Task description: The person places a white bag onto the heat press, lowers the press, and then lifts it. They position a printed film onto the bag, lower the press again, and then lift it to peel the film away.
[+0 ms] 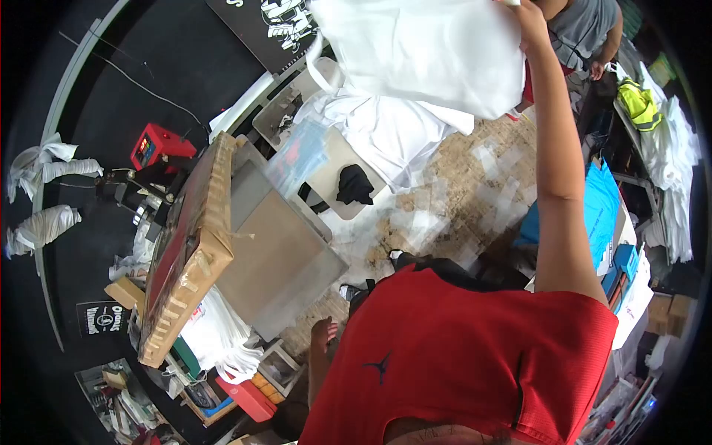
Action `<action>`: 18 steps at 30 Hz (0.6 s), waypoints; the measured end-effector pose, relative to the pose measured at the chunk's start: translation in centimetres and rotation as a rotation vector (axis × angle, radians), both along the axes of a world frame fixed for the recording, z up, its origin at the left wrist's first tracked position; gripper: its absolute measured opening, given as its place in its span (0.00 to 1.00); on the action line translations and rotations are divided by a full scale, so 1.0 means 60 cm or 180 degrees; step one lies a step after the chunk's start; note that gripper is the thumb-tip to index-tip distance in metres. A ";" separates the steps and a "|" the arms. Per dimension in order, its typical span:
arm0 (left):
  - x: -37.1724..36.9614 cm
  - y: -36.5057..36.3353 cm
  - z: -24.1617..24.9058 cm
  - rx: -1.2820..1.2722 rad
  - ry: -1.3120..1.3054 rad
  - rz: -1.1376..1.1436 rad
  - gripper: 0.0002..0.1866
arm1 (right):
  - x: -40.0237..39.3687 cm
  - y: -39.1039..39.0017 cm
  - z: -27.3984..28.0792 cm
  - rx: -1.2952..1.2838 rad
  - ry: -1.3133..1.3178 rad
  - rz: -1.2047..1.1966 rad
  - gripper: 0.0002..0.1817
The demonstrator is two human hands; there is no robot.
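My right arm reaches far up and forward, and my right hand (528, 28) grips the edge of a white tote bag (423, 52). The bag hangs spread out to the left of that hand, with a loop of strap at its left side; its top is cut off by the frame. My left hand (324, 334) hangs low beside my body, fingers partly spread, holding nothing. Just ahead of it stands a flat grey-brown press board (278, 259). Below the bag, white cloth (371, 133) lies draped over a table, near a crumpled black cloth (354, 185).
A tape-edged board (196, 259) stands tilted at left, by a red control box (159, 146). White cloth items (219, 334) are piled below it. Another person (589, 33) is at upper right. Blue plastic (599, 204) lies right of my arm. Pale sheets litter the floor (445, 196).
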State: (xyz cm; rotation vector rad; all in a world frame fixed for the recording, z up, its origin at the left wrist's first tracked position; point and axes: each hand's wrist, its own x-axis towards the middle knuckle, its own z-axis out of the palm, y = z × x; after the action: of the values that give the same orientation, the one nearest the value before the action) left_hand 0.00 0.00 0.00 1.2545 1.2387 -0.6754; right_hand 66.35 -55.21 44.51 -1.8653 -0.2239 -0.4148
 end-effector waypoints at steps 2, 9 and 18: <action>-0.017 -0.007 -0.010 0.0012 0.0125 0.0019 0.26 | 0.025 -0.026 -0.068 0.0612 0.0649 -0.0290 0.37; -0.160 0.010 0.002 0.0137 0.0251 -0.0061 0.26 | -0.038 0.029 -0.473 0.0639 0.1572 -0.0862 0.33; -0.184 0.001 -0.001 0.0055 0.0277 0.0156 0.27 | -0.094 0.043 -0.698 0.0026 0.1390 -0.2286 0.30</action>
State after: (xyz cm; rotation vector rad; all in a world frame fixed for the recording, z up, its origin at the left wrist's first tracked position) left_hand -11.03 0.06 -0.06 1.2157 1.3453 -0.6910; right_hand 60.74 -52.61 2.63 -1.9354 0.7599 -0.4690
